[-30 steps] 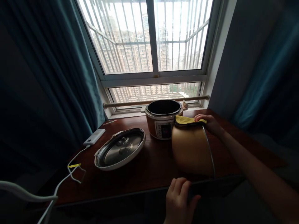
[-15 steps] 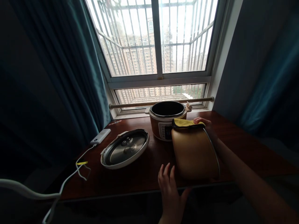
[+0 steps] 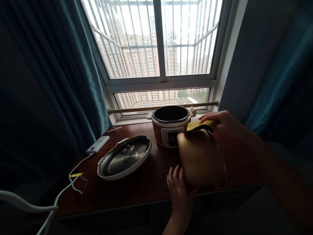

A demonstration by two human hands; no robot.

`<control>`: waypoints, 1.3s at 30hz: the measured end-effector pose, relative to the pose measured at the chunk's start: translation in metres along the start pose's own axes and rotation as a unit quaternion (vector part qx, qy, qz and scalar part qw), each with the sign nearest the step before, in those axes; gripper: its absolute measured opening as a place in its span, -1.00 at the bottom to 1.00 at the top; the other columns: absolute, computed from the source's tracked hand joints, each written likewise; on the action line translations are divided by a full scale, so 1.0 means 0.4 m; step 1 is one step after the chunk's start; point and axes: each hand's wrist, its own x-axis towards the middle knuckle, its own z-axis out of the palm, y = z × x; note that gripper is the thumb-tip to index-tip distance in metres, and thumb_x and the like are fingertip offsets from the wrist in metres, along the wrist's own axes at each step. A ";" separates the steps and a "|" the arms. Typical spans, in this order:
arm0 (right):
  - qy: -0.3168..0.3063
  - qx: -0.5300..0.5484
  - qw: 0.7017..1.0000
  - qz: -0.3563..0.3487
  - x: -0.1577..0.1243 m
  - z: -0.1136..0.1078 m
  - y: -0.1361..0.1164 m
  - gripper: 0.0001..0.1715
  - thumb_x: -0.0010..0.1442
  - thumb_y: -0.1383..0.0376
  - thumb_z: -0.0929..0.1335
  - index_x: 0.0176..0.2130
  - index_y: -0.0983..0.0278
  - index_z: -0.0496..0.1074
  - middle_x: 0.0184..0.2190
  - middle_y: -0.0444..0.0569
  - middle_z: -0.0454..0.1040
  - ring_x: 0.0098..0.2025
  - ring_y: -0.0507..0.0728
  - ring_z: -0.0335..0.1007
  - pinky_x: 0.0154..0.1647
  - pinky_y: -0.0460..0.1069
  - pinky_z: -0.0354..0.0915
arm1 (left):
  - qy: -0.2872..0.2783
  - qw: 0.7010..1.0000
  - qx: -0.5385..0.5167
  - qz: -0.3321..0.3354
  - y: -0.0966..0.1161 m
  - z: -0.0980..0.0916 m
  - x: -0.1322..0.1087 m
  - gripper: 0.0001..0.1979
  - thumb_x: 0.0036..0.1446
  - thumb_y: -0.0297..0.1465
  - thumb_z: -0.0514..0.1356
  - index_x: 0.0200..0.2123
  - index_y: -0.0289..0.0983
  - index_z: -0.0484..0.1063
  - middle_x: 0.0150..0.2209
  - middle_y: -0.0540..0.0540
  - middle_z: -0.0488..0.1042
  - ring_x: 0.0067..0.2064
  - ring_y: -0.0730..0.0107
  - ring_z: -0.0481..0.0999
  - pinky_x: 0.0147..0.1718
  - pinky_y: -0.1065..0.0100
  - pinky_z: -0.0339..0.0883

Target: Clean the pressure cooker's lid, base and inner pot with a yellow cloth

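A golden-brown inner pot [image 3: 200, 156] lies tipped on its side on the dark wooden table [image 3: 137, 186], its rim facing right. My right hand [image 3: 220, 122] presses a yellow cloth [image 3: 199, 125] against the pot's top edge, fingers closed on the cloth. My left hand [image 3: 179, 191] rests against the pot's lower left side, fingers apart and pointing up. Behind the pot stands the cooker body [image 3: 170, 125], open and dark inside.
The cooker's lid [image 3: 124, 156] lies upside down on the table to the left. A white power bank [image 3: 98, 144] with a white cable [image 3: 61, 192] sits at the far left. Teal curtains [image 3: 61, 81] hang on both sides of the barred window [image 3: 156, 49].
My left hand has come up from the table's front edge to the pot's lower side. My right hand has lifted over the pot's top edge with the cloth. The pot has tilted slightly.
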 end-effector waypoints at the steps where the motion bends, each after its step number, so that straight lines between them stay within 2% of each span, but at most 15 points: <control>1: -0.011 -0.037 0.999 -0.017 -0.017 0.010 -0.040 -0.48 -0.12 0.56 0.19 -0.23 0.26 0.52 -0.16 -0.07 0.51 -0.08 0.15 0.40 -0.03 0.03 0.28 | 0.001 1.000 -0.004 0.000 0.001 0.003 -0.001 -0.30 -0.04 -0.39 0.27 0.15 -0.31 0.04 0.13 -0.35 0.18 0.22 -0.10 0.05 0.04 -0.22 0.08; 4: -0.067 -0.130 0.988 -0.044 -0.087 0.067 -0.128 -0.41 -0.13 0.58 0.21 -0.12 0.24 0.47 -0.07 -0.05 0.46 0.02 0.18 0.31 0.05 0.10 0.24 | -0.005 1.000 -0.030 -0.007 0.006 -0.002 -0.003 -0.28 -0.01 -0.39 0.24 0.18 -0.32 -0.03 0.16 -0.37 0.13 0.24 -0.10 -0.01 0.07 -0.22 0.04; 6: -0.092 -0.165 0.981 -0.038 -0.133 0.107 -0.150 -0.35 -0.10 0.57 0.22 0.00 0.24 0.39 0.03 0.00 0.39 0.10 0.22 0.22 0.08 0.16 0.21 | -0.004 0.997 -0.075 -0.011 0.014 -0.030 0.001 -0.26 0.02 -0.40 0.21 0.21 -0.33 -0.08 0.21 -0.39 0.03 0.27 -0.11 -0.08 0.08 -0.23 0.01; 9: -0.106 -0.162 0.981 -0.023 -0.178 0.139 -0.152 -0.29 -0.03 0.54 0.23 0.13 0.24 0.25 0.14 0.00 0.25 0.20 0.23 0.06 0.13 0.19 0.17 | 0.035 0.981 -0.189 0.001 0.032 -0.110 0.039 -0.33 0.09 -0.40 0.11 0.23 -0.29 -0.12 0.27 -0.36 -0.14 0.28 -0.08 -0.13 0.11 -0.19 -0.01; 11: -0.110 -0.125 0.986 -0.022 -0.189 0.135 -0.151 -0.26 -0.02 0.54 0.23 0.17 0.25 0.18 0.18 0.01 0.19 0.25 0.22 -0.03 0.17 0.19 0.12 | 0.083 0.967 -0.241 0.016 0.050 -0.168 0.097 -0.42 0.14 -0.42 0.04 0.22 -0.26 -0.07 0.28 -0.32 -0.13 0.29 -0.03 -0.11 0.14 -0.15 -0.04; 12: -0.114 -0.097 0.988 -0.025 -0.189 0.124 -0.151 -0.24 -0.02 0.53 0.23 0.18 0.27 0.16 0.20 0.03 0.16 0.26 0.21 -0.06 0.19 0.18 0.10 | 0.097 0.962 -0.249 0.051 0.061 -0.190 0.134 -0.48 0.16 -0.42 0.02 0.19 -0.25 0.00 0.26 -0.28 -0.06 0.28 0.00 -0.10 0.14 -0.13 -0.03; 15: -0.129 0.029 0.990 -0.039 -0.173 0.069 -0.136 -0.34 0.05 0.46 0.26 0.16 0.26 0.19 0.18 0.05 0.18 0.24 0.19 0.01 0.18 0.16 0.11 | 0.011 0.964 -0.213 0.160 0.103 -0.208 0.261 -0.57 0.21 -0.42 -0.02 0.15 -0.24 0.09 0.20 -0.20 0.13 0.26 0.15 0.01 0.15 0.00 0.05; 18: -0.046 0.145 0.988 -0.008 -0.144 0.017 -0.074 -0.62 0.18 0.34 0.22 -0.02 0.23 0.40 0.05 0.02 0.37 0.11 0.18 0.24 0.13 0.13 0.18 | -0.097 0.973 -0.129 0.163 0.146 -0.162 0.359 -0.58 0.24 -0.32 -0.07 0.13 -0.35 0.14 0.20 -0.26 0.15 0.25 0.18 0.05 0.16 0.07 0.05; 20: 0.031 0.164 0.986 0.024 -0.129 0.008 -0.012 -0.67 0.21 0.29 0.20 -0.12 0.23 0.47 -0.02 0.01 0.43 0.07 0.17 0.30 0.13 0.13 0.17 | -0.145 0.975 -0.070 0.153 0.164 -0.125 0.391 -0.52 0.23 -0.23 -0.05 0.11 -0.41 0.18 0.18 -0.30 0.20 0.23 0.11 0.10 0.16 0.02 0.03; 22: 0.028 0.162 0.986 0.031 -0.123 0.027 0.047 -0.66 0.21 0.24 0.21 -0.11 0.24 0.47 -0.05 0.01 0.45 0.08 0.18 0.28 0.14 0.14 0.15 | -0.163 0.973 -0.028 0.159 0.171 -0.101 0.399 -0.46 0.20 -0.16 -0.03 0.11 -0.42 0.20 0.16 -0.31 0.23 0.21 0.04 0.13 0.15 -0.03 0.01; 25: 0.015 0.152 0.988 0.006 -0.130 0.082 0.103 -0.62 0.24 0.19 0.18 -0.09 0.25 0.46 -0.06 0.02 0.45 0.08 0.17 0.27 0.13 0.13 0.16 | -0.166 0.967 -0.005 0.192 0.169 -0.102 0.389 -0.45 0.18 -0.13 -0.03 0.13 -0.35 0.19 0.18 -0.25 0.20 0.22 0.03 0.10 0.15 -0.05 -0.03; 29: 0.115 0.134 0.984 0.003 -0.142 0.138 0.110 -0.59 0.28 0.19 0.13 -0.15 0.25 0.48 -0.11 0.00 0.47 -0.02 0.11 0.34 0.09 0.08 0.18 | -0.162 0.962 -0.007 0.221 0.178 -0.136 0.343 -0.41 0.14 -0.12 0.02 0.17 -0.29 0.14 0.22 -0.20 0.14 0.26 0.02 0.01 0.17 -0.03 -0.09; 32: 0.145 0.130 0.981 0.027 -0.138 0.150 0.101 -0.57 0.29 0.19 0.11 -0.18 0.26 0.49 -0.15 0.00 0.47 -0.04 0.09 0.35 0.07 0.06 0.20 | -0.142 0.959 0.006 0.247 0.194 -0.137 0.273 -0.36 0.12 -0.12 0.04 0.22 -0.28 0.07 0.27 -0.15 0.02 0.28 0.01 -0.07 0.18 -0.01 -0.11; 35: 0.145 0.129 0.980 0.033 -0.131 0.147 0.101 -0.56 0.29 0.19 0.12 -0.22 0.27 0.50 -0.17 0.01 0.48 -0.07 0.10 0.36 0.04 0.06 0.21 | -0.107 0.955 0.048 0.273 0.188 -0.093 0.172 -0.38 0.15 -0.15 0.02 0.23 -0.27 0.04 0.28 -0.10 -0.01 0.27 0.01 -0.05 0.18 0.02 -0.14; 39: 0.138 0.137 0.980 0.034 -0.133 0.142 0.107 -0.56 0.28 0.18 0.13 -0.24 0.27 0.51 -0.19 0.00 0.48 -0.07 0.11 0.37 0.04 0.06 0.21 | -0.019 0.947 0.071 0.313 0.129 0.005 0.045 -0.51 0.15 -0.21 0.07 0.14 -0.19 0.22 0.23 0.02 0.13 0.25 0.18 0.02 0.22 0.16 -0.29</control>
